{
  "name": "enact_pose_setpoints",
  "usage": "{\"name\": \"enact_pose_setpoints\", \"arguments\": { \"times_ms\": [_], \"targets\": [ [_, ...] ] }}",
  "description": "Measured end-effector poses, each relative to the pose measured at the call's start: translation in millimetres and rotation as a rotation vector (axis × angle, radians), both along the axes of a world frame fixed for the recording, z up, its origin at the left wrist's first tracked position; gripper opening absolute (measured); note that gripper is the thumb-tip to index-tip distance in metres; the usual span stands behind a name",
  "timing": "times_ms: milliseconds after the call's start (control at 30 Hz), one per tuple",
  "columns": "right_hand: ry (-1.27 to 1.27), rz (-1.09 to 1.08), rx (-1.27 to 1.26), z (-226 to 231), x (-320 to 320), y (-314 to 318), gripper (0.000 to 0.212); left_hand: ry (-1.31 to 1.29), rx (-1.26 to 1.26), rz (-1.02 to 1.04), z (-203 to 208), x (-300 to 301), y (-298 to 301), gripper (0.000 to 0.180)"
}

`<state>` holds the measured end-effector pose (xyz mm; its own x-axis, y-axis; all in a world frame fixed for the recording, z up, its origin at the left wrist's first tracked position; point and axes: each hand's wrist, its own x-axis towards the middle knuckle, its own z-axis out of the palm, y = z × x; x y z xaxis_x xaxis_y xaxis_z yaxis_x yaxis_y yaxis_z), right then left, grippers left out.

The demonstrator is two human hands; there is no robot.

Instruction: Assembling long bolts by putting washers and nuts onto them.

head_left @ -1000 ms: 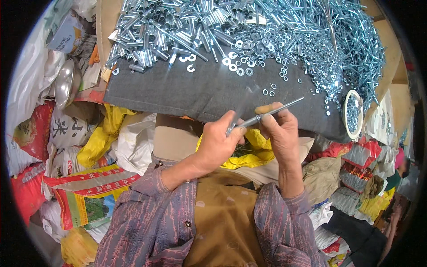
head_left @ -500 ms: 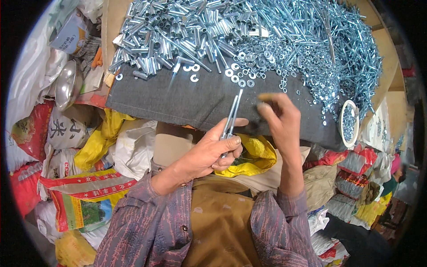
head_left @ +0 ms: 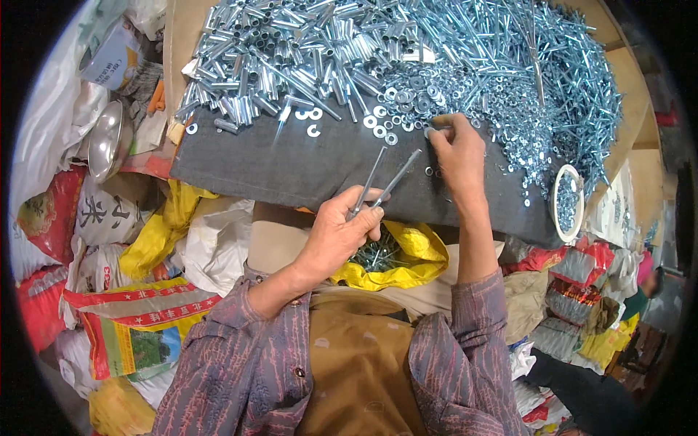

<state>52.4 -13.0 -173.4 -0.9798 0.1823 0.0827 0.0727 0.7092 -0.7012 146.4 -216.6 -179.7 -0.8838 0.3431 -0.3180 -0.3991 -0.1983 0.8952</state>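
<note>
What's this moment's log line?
left fingers: holding two metal rods | right fingers: at washer pile, grip unclear | surface: dark cloth

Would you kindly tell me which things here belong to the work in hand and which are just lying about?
Likely part of the job:
two metal rods, in the left hand
washers, close to the right hand
metal tubes, heaped nearby

Seemingly just lying about:
steel bowl
red-and-yellow printed sack
pale blue tub

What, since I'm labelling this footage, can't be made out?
Head view: lower ends of the rods, hidden by the left hand.
Head view: whether anything is pinched, hidden by the right hand.
Head view: pile, far side cut by top edge.
Head view: small pieces, too tiny to identify.
</note>
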Motion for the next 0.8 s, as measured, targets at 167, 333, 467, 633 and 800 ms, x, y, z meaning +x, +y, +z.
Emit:
{"name": "enact_pose_setpoints", "arguments": {
  "times_ms": [167,333,467,633,800],
  "targets": [
    [-0.003,0.03,0.305,-3,-10,-2,0.013,-0.109,0.057,-0.039,2,-2,2,0.022],
    [0.122,0.139,0.273,10,13,9,0.009,-0.08,0.034,-0.031,-2,1,2,0.02],
    [-0.254,0.199,-0.503,37,40,17,0.008,-0.042,0.033,-0.043,-6,1,4,0.016],
    [-0.251,0.171,-0.837,36,58,23,0.007,-0.066,0.035,-0.101,0,-2,3,0.017],
    [0.236,0.173,-0.15,28,80,0,0.013,-0.216,0.169,-0.121,-4,0,0,0.014]
  ]
}}
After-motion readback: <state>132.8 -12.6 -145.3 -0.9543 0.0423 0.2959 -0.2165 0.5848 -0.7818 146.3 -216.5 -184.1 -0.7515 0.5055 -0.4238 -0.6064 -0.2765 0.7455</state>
